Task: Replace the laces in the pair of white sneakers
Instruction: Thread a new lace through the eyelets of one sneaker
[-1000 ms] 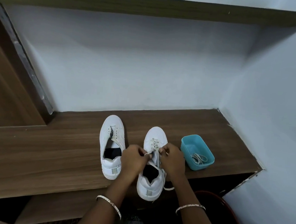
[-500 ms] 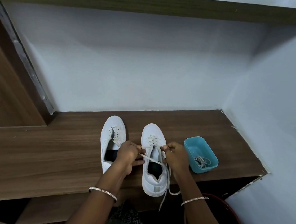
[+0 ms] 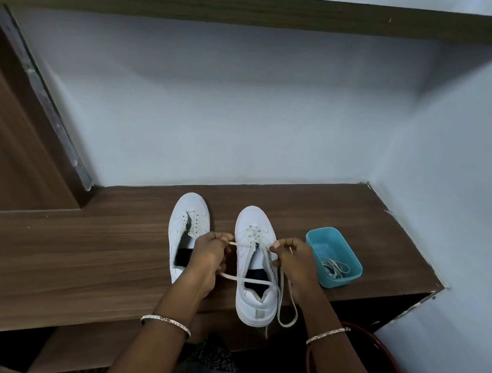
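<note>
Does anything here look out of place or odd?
Nothing is spilled or broken. The left sneaker has empty eyelets and gapes open. The right sneaker seems to poke its heel past the shelf edge, and a loop of its lace dangles below while the left hand and right hand pinch it.

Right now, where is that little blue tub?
In the head view the blue tub sits on the wooden shelf, right of the laced sneaker, just beyond the right hand pinching the lace.
</note>
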`<state>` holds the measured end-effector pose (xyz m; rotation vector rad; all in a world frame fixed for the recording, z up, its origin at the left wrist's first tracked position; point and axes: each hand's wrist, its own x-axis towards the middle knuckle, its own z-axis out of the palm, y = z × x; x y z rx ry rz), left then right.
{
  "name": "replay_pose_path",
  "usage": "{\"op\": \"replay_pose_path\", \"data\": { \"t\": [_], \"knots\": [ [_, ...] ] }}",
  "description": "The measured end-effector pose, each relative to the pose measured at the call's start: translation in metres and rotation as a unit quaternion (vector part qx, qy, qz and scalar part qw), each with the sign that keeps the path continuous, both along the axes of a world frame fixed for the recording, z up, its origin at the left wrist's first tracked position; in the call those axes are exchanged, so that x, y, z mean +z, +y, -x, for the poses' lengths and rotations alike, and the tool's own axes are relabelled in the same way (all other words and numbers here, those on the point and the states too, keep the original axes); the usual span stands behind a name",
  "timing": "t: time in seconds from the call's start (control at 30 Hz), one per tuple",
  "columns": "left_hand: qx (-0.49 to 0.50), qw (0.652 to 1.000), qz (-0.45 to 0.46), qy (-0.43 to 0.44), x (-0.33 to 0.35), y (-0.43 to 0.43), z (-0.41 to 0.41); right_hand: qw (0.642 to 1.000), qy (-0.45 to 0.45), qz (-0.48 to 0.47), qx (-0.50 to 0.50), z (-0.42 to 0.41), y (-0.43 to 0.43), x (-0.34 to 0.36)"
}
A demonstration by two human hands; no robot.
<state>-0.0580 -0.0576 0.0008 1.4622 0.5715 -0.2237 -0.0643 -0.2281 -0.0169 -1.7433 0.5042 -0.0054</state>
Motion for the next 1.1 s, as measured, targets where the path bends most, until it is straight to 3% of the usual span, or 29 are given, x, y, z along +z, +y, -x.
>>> {"op": "replay_pose_path", "data": {
  "t": [0.13, 0.27, 0.37, 0.5, 0.63, 0.7, 0.87, 1.0, 1.1],
  "knots": [
    [-0.105, 0.959, -0.212, -0.153, -0.01, 0.002, 0.006, 0.998, 0.015, 0.056, -0.003, 0.007, -0.005, 0.017],
    [-0.165, 0.876, -0.417, -0.179, -0.017, -0.013, 0.014, 0.997, 0.008, -0.004, 0.074, 0.013, -0.003, 0.03],
    [-0.13, 0.84, -0.487, -0.203, -0.018, -0.023, 0.019, 0.994, -0.018, -0.035, 0.099, 0.017, 0.001, 0.038],
    [-0.098, 0.876, -0.427, -0.202, -0.023, -0.026, 0.019, 0.993, -0.009, 0.041, 0.107, 0.016, 0.006, 0.037],
    [-0.062, 0.955, -0.252, -0.14, -0.033, -0.02, 0.012, 0.99, 0.001, 0.068, 0.123, 0.012, 0.007, 0.03],
    [-0.044, 0.976, -0.185, -0.105, -0.034, -0.018, 0.009, 0.989, -0.004, 0.087, 0.118, 0.008, 0.008, 0.026],
    [-0.041, 0.995, -0.062, -0.06, -0.034, -0.018, 0.006, 0.977, 0.036, 0.171, 0.124, -0.002, 0.009, 0.019],
    [-0.031, 0.998, -0.036, -0.04, -0.038, -0.019, 0.003, 0.979, 0.091, 0.105, 0.15, -0.003, 0.005, 0.022],
    [-0.027, 0.998, -0.03, -0.037, -0.039, -0.017, 0.002, 0.986, 0.049, 0.067, 0.143, 0.003, 0.005, 0.029]
  ]
}}
